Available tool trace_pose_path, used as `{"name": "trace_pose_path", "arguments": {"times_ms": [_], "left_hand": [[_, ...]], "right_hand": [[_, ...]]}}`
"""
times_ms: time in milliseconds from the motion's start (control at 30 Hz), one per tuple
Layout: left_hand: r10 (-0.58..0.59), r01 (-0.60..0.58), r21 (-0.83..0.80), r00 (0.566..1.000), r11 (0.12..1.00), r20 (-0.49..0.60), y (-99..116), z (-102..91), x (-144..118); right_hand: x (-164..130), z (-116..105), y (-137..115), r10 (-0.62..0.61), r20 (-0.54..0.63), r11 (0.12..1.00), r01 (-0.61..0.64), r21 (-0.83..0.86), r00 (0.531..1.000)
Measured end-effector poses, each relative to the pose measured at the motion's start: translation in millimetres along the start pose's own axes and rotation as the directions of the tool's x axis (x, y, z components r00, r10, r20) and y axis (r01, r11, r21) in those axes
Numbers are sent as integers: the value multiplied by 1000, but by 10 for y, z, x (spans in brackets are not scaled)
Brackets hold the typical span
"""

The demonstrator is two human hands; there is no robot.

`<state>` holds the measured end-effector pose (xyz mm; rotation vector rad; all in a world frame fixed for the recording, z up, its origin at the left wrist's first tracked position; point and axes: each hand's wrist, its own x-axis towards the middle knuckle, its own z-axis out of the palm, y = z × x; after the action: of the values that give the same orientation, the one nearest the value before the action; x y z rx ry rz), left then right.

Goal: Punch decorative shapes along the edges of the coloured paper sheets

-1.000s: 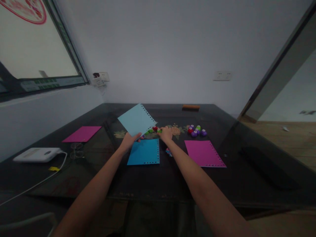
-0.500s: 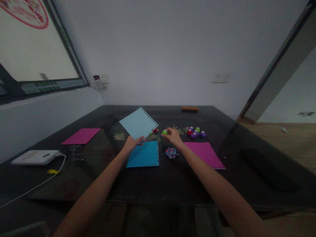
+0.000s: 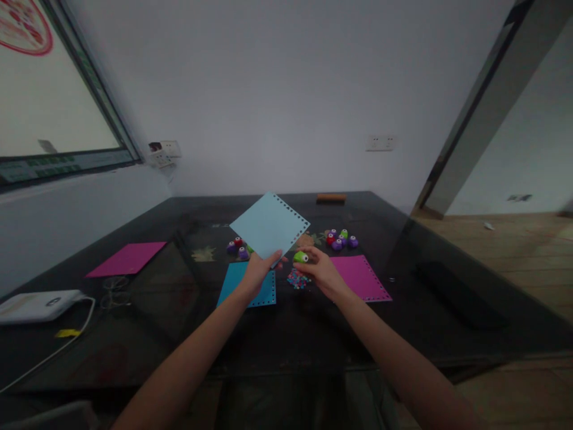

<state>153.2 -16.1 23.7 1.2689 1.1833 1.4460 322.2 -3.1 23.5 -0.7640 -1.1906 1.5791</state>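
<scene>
My left hand [image 3: 260, 272] grips the lower corner of a light blue paper sheet [image 3: 268, 224], held raised and tilted, with small holes punched along its right edges. In my right hand [image 3: 323, 272], fingers pinch a small green craft punch [image 3: 300, 257] with a white round front, just right of the sheet and apart from it. Below both hands lies a pile of tiny coloured paper bits [image 3: 296, 279]. A deeper blue sheet [image 3: 229, 282] with punched edges rests under my left wrist. Beside my right forearm sits a pink sheet [image 3: 362, 276], also punched.
Several purple, red and green punches [image 3: 339, 241] cluster at right; more punches [image 3: 242, 253] stand behind the blue sheet. Another pink sheet [image 3: 128, 258], a white device [image 3: 40, 306] with a cable, and a dark flat object [image 3: 459, 295] lie on the black table [image 3: 286, 343].
My right hand has brought the green punch nearer to me, above the paper bits. The light blue sheet has shifted right relative to the table, uncovering punches behind it. My view has turned slightly right.
</scene>
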Motion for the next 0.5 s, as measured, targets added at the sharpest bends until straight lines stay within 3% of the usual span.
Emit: {"name": "trace_pose_path", "arguments": {"times_ms": [167,500], "left_hand": [[31,-26,79,997,997,-64,-92,86,-51],[61,-45,228,996,973,-66,-7,-8,-88]], "right_hand": [[-5,40,28,16,63,985,-26,169,998],[-32,53,85,4,23,988,-8,155,1000]]}}
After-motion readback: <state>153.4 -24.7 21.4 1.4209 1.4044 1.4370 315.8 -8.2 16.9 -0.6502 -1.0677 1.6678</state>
